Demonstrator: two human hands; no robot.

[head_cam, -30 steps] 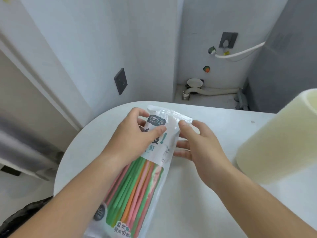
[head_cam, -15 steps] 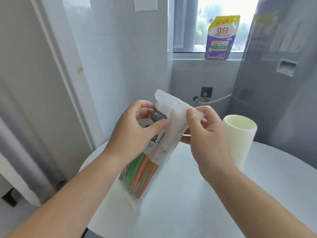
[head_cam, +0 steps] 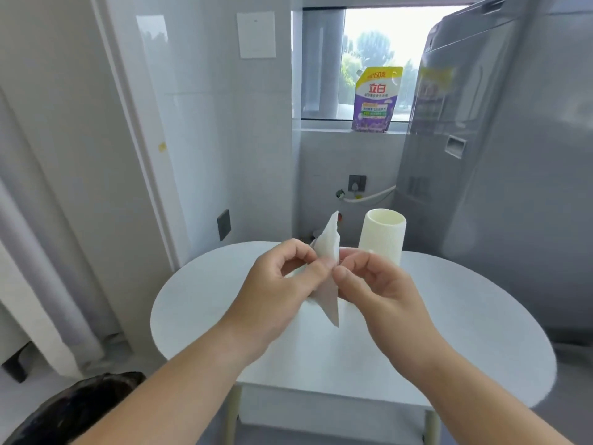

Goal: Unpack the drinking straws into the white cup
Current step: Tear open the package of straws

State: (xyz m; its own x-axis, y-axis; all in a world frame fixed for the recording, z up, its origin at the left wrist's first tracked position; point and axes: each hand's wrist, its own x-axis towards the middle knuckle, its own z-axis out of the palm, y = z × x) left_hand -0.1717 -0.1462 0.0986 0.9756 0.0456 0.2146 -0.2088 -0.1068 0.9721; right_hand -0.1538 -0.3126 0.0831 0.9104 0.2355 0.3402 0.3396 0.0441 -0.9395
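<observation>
- The left hand (head_cam: 282,284) and right hand (head_cam: 369,284) are both pinched on the top edge of the frosted plastic straw packet (head_cam: 327,252), held edge-on above the round white bench (head_cam: 481,332).
- The packet looks unopened; its straws are hidden.
- Just beyond, the tall cream-white cup (head_cam: 382,237) stands upright with no straws visible, so the unpacking is still to come.

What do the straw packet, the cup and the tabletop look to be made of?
Straw packet: thin plastic film, apparently frosted; it creases and folds where both hands pinch it. White cup: matte, off-white, faintly textured wall; plastic or ceramic, hard to tell. Table: smooth white round top with a soft sheen, likely laminate or painted board.
</observation>
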